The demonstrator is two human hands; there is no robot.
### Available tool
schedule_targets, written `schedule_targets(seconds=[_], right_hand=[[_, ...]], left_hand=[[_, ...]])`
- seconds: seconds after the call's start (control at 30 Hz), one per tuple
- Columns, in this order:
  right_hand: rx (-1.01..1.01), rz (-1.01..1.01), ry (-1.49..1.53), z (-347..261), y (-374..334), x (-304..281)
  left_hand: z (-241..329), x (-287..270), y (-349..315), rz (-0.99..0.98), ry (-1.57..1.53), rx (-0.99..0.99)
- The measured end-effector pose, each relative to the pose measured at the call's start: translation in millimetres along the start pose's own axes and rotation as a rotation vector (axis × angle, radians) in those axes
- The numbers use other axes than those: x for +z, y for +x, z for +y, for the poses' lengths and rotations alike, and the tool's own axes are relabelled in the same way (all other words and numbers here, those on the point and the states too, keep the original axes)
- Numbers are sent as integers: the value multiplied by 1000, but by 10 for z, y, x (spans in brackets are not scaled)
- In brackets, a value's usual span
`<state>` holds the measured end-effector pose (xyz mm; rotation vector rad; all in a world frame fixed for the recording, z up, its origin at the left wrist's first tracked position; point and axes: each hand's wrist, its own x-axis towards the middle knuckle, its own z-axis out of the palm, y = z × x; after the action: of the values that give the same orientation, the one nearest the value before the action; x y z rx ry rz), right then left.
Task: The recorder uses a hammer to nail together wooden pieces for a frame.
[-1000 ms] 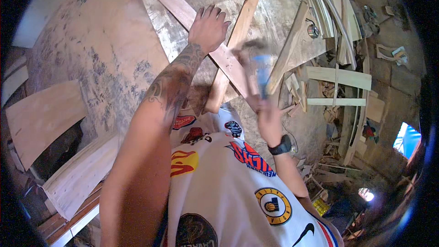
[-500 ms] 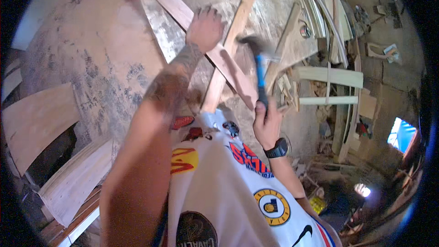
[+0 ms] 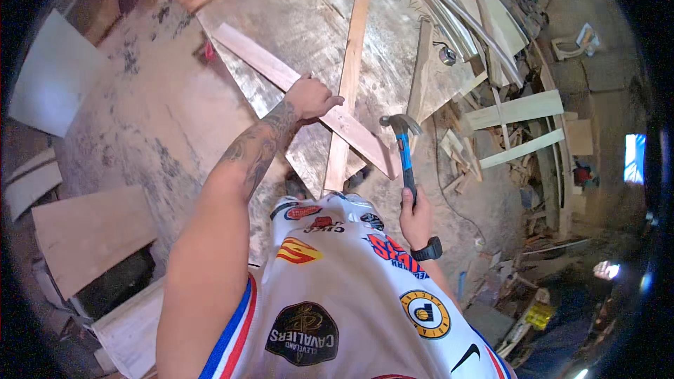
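Observation:
My left hand (image 3: pixel 311 98) is closed over a flat, pale plank (image 3: pixel 361 142) that runs slantwise, its thumb pointing right along the wood. This plank lies across a longer, narrow board (image 3: pixel 356 42), forming an X just right of the hand. In my right hand (image 3: pixel 415 219) is a claw hammer (image 3: pixel 404 151) with a blue and black handle, gripped near its lower end. The hammer stands head up, to the right of the plank's near end. My left fingertips are partly hidden behind the hand.
The boards rest on a worn, stained sheet (image 3: pixel 309 21). Another narrow board (image 3: pixel 421 63) lies to the right, with a round tape-measure-like object (image 3: pixel 447 55) beside it. Stacked strips (image 3: pixel 449 10) fill the far right, and wood scraps (image 3: pixel 460 158) lie nearer. A pale panel (image 3: pixel 95 231) stands at left.
My left hand has gone from fingers spread on the plank to curled round it. The hammer, blurred before near the crossing, has moved right, away from the boards. The whole view has shifted.

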<state>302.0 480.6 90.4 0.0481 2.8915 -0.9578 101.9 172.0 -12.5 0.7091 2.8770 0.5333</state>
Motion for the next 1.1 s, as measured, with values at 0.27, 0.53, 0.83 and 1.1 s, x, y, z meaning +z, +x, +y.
schedule_targets(seconds=[0.27,0.53,0.83,1.1], right_hand=[[262,56,508,221,-430,-128],[59,279,513,180,-182,-562],[10,574,944,563,-160,-895],[-110,475,913,466,-192,-1148]], left_hand=[[166,-814,333,-18,105,60],[897,-1443,-144,-11,-144,-195],[1775,-2605,-437,88,-297,428],[2452,-3976,-752,866,84,364]])
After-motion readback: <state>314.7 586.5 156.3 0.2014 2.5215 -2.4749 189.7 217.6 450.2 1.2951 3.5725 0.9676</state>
